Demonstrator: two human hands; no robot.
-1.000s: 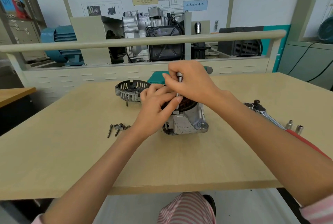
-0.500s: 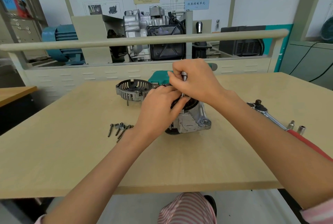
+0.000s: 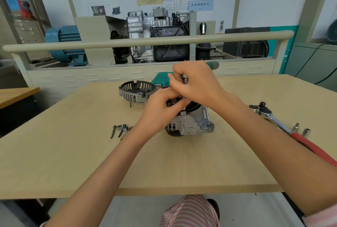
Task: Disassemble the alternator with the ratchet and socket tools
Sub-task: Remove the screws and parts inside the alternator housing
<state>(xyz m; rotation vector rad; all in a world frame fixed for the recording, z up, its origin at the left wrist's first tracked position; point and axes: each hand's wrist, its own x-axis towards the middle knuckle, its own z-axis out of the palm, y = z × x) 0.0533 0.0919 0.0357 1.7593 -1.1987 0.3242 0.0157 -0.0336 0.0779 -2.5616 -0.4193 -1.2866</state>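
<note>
Grey cast-metal alternator [image 3: 189,124] at frame centre on the pale wooden table [image 3: 73,163]; the left hand [image 3: 160,111] grips its top with curled fingers, and the right hand [image 3: 197,84], just above, pinches a slim upright metal driver tool [image 3: 185,79]. Slotted grey end cover [image 3: 136,91] lies upper left, loose dark bolts [image 3: 119,130] left, and the red-handled chrome ratchet [image 3: 284,128] with two small sockets [image 3: 301,130] right.

Both forearms extended forward, converging above the alternator [image 3: 189,124]. Left hand [image 3: 160,110] set on its top, fingers curled, gripping the upper edge. Right hand [image 3: 197,84] directly above and just behind the left, fingers curled round a slim metal tool shaft [image 3: 185,79] held upright. Hands touching.
</note>
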